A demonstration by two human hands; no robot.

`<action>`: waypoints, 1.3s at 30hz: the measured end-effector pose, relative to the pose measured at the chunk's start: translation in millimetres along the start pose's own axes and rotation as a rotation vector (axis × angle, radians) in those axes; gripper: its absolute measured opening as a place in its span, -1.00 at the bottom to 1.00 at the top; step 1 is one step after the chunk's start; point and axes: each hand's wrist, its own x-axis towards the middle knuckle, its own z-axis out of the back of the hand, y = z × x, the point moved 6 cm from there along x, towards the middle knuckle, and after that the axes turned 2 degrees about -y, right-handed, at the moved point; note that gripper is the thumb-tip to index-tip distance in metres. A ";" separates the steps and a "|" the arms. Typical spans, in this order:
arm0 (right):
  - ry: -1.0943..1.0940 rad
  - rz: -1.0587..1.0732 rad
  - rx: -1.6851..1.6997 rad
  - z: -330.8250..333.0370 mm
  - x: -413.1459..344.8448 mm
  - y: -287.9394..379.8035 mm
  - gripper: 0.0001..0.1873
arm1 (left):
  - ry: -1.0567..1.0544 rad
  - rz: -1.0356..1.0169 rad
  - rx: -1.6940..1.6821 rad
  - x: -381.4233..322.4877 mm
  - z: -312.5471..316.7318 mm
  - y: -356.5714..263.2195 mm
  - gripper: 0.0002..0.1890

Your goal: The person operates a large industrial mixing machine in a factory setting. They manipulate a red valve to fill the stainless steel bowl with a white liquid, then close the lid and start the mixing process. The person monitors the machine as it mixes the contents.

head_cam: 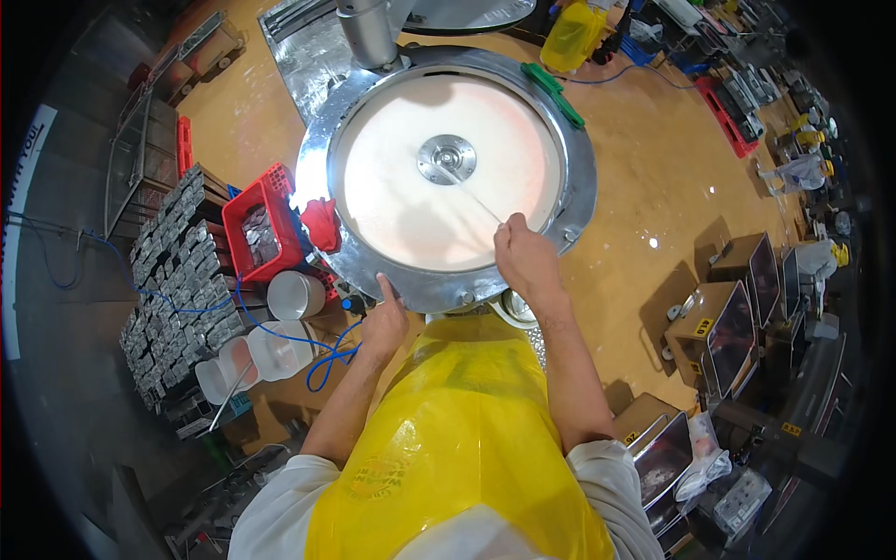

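Observation:
My right hand (526,255) is closed around the end of a thin pale rod (479,201). The rod slants over the pale contents of a large round steel vessel (579,178), its far end by the bolted metal hub (446,159) at the centre. The pale surface (381,189) has a pinkish tint at the right; whether it is liquid or paste I cannot tell. My left hand (385,325) rests at the near left of the rim, index finger laid on the metal. Its other fingers are curled and partly hidden, close to a blue knob (353,304).
A red cloth (320,224) and a green brush-like tool (553,94) lie on the rim. At left are a red crate (241,245), stacked metal moulds (182,280), plastic tubs (283,346) and a blue hose (318,378). Wheeled bins (714,329) stand right; a yellow-aproned person (574,35) stands beyond.

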 end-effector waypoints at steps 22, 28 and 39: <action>0.293 0.151 -0.018 -75.3 157.2 53.3 -0.59 | -0.694 0.395 -0.210 80.2 25.8 16.2 -0.56; 0.366 0.112 0.153 -113.7 193.8 55.3 -0.56 | -0.745 0.385 -0.123 83.5 17.7 20.1 -0.60; 0.115 0.157 0.319 -135.5 255.7 25.5 -0.60 | -0.841 0.331 -0.107 91.7 11.8 23.7 -0.64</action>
